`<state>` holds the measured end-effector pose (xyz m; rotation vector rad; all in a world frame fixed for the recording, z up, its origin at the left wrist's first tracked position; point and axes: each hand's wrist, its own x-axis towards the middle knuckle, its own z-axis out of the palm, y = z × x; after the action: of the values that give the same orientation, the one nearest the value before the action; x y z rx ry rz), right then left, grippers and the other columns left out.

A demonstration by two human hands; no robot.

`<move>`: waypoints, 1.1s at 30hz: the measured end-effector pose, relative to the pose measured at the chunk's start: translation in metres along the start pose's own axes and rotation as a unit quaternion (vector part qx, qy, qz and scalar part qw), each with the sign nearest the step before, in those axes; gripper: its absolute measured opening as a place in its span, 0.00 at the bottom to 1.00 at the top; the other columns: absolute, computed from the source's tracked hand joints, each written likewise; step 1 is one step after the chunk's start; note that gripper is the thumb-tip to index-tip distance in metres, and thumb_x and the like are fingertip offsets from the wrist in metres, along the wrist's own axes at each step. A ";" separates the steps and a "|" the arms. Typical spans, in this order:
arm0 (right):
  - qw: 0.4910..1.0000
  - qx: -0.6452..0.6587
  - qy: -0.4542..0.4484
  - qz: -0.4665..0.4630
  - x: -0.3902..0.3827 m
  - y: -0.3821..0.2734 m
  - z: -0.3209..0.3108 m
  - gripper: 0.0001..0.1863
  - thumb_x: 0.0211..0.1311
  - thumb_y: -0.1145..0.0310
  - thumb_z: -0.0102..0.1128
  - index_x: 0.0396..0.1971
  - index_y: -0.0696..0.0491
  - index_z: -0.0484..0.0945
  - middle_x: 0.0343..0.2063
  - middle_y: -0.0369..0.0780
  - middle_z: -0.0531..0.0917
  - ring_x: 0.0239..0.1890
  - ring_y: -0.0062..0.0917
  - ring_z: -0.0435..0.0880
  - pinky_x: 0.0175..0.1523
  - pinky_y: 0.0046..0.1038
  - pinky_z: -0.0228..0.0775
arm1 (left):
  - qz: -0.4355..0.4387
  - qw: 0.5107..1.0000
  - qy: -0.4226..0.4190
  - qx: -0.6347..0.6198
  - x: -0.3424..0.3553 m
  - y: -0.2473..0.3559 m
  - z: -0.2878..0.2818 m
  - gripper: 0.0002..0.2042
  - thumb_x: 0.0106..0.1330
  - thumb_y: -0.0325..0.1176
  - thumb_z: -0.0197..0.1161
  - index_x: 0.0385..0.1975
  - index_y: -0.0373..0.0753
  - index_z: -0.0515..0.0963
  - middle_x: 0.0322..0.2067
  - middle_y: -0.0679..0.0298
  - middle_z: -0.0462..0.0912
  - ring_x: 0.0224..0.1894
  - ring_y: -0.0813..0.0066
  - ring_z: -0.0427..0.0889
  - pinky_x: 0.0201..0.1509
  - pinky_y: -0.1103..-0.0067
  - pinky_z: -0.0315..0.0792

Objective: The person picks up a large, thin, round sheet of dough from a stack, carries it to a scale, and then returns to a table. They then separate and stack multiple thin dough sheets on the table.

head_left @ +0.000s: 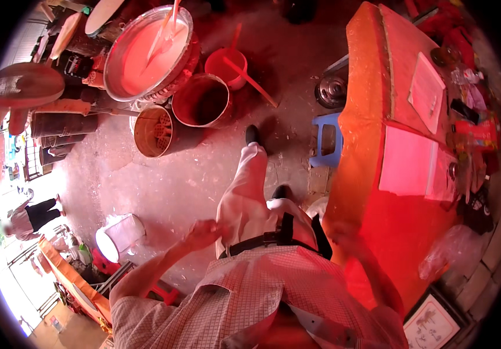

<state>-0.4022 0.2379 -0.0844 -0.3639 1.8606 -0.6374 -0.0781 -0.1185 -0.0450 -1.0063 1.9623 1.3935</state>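
My left hand (203, 232) hangs beside my light trouser leg (238, 203), its fingers loosely curled, with nothing visible in them. My right hand (341, 235) is at my other side, near the orange-red covered table (360, 215); it is blurred and in shadow, so its fingers are unclear. Pink sheets (407, 157) and a pale rectangular board (426, 90) lie on that table. Ahead of me stand a large metal bowl (134, 58) of pink liquid with stirrers, a dark-filled drum (201, 100), a pink bucket (224, 67) with a stick, and a brown bucket (153, 134).
A blue stool (326, 142) and metal pot (330, 92) stand beside the table. A white container (117, 238) is on the floor at left. Farther left are another person (35, 215) and an orange-edged table (73, 276). Wooden handles and dark cylinders (64, 125) crowd the upper left.
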 end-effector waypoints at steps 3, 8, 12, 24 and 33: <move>0.992 0.088 -0.065 0.059 0.057 -0.113 -0.028 0.16 0.66 0.56 0.59 0.31 0.55 0.77 0.26 0.30 0.77 0.27 0.14 0.76 0.34 0.20 0.70 | 0.008 0.998 0.058 -0.020 0.081 0.012 -0.048 0.25 0.59 0.51 0.64 0.49 0.40 0.75 0.30 0.47 0.83 0.34 0.53 0.85 0.39 0.64 0.77; 0.992 -0.115 -0.049 -0.033 0.208 -0.166 -0.033 0.18 0.62 0.53 0.60 0.32 0.56 0.79 0.25 0.37 0.80 0.27 0.23 0.79 0.34 0.27 0.70 | 0.039 0.986 0.115 0.119 0.204 -0.001 -0.065 0.36 0.56 0.49 0.66 0.60 0.33 0.65 0.39 0.42 0.80 0.42 0.44 0.81 0.45 0.57 0.75; 0.980 -0.188 0.004 -0.068 0.370 -0.170 -0.004 0.18 0.57 0.53 0.63 0.30 0.55 0.81 0.26 0.44 0.84 0.30 0.36 0.83 0.37 0.33 0.74 | -0.047 0.980 0.105 0.165 0.278 -0.035 -0.040 0.43 0.53 0.50 0.67 0.63 0.30 0.56 0.47 0.38 0.73 0.49 0.38 0.75 0.50 0.54 0.72; 0.942 -0.296 0.076 -0.135 0.787 -0.148 0.077 0.14 0.56 0.58 0.59 0.31 0.54 0.81 0.31 0.48 0.83 0.38 0.45 0.82 0.41 0.41 0.74 | -0.220 0.962 0.145 0.077 0.376 0.006 -0.033 0.43 0.52 0.46 0.68 0.60 0.26 0.53 0.45 0.38 0.72 0.47 0.38 0.73 0.50 0.53 0.70; 0.926 -0.230 0.066 -0.292 0.952 -0.071 0.168 0.13 0.59 0.60 0.53 0.40 0.50 0.76 0.31 0.46 0.83 0.35 0.45 0.82 0.38 0.42 0.75 | -0.216 0.966 0.113 0.088 0.388 -0.001 -0.034 0.47 0.51 0.47 0.67 0.63 0.24 0.50 0.52 0.37 0.65 0.51 0.39 0.69 0.55 0.53 0.65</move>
<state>-0.6015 -0.3660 -0.8156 -1.2444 2.0278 -0.6152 -0.3035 -0.2547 -0.3315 -1.4510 1.8310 0.8821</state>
